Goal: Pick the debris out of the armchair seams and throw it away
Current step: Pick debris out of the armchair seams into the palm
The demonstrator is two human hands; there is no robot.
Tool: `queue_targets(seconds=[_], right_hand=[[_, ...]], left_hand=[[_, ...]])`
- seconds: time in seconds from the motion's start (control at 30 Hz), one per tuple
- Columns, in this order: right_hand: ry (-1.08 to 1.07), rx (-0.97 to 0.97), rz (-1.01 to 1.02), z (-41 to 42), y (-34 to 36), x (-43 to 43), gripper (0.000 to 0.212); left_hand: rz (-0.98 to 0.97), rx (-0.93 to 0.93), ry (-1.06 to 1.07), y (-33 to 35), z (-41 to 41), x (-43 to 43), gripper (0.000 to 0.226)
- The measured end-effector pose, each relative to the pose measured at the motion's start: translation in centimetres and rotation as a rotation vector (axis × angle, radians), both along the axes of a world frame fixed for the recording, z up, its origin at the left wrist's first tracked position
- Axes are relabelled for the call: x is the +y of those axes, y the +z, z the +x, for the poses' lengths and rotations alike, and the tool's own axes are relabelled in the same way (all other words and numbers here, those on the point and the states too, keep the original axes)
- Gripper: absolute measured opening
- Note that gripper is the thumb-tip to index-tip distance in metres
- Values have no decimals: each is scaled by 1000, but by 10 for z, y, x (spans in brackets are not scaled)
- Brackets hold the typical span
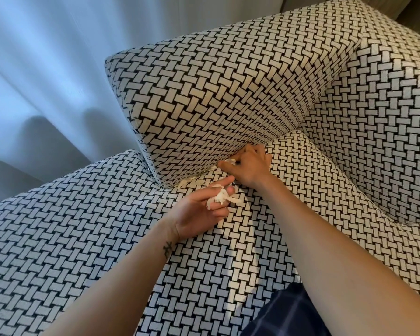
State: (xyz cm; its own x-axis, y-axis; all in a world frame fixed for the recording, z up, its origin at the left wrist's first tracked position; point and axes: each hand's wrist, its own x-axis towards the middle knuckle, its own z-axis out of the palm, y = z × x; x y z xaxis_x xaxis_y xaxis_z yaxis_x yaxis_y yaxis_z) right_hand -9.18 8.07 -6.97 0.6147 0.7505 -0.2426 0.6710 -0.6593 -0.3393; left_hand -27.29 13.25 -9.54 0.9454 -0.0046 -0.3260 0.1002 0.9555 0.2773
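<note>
The armchair (83,238) is covered in black-and-white woven-pattern fabric. My left hand (199,209) hovers over the seat, palm up, its fingers closed on a clump of white debris (220,198). My right hand (249,166) reaches into the seam where the armrest (216,93) meets the seat, its fingertips pinching a small white scrap (228,162). More white scraps (187,183) lie along that seam, left of my right hand, near the armrest's front corner.
The chair back (386,117) rises at the right. Pale curtains (46,69) hang behind the armrest at the left. A dark blue checked garment (289,314) shows at the bottom edge.
</note>
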Motion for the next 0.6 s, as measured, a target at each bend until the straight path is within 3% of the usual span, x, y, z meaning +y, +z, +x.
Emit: queue_targets(seconds=[0.27,0.6], right_hand=[[-57,49,272,1,-13,-6,28],[-123,273,418,8,-14,-14,23]], left_hand=[[-26,-17,-18,0,4,3,59],[-139,-84,-37,3,7,4,45]])
